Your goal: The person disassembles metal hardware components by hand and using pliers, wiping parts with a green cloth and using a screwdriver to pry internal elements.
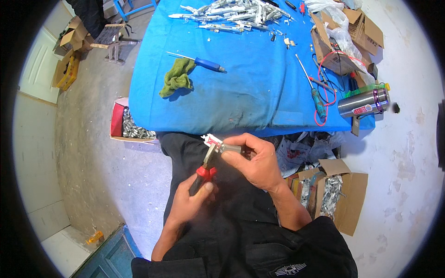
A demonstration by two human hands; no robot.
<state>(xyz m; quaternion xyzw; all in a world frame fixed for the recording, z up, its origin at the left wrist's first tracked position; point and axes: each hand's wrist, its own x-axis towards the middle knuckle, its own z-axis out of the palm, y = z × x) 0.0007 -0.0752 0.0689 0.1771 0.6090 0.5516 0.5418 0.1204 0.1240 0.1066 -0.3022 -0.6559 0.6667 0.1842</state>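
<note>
Before the blue-draped tabletop, left fingers are wrapping closely round red-and-black-handled metal pliers. Right fingers are pinching a white-ended grey cylindrical part.

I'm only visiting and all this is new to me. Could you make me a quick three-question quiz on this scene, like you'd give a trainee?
1. Multiple choice: which hand holds the red-and-black pliers? A) right B) left C) both
2. True or false: the blue-handled screwdriver lies next to the green rag on the blue cloth.
3. Fill in the colour: the pliers' tips are at the mostly ____ end of the grey part held in the right hand.

Key: 1. B, the left hand. 2. True. 3. White.
</note>
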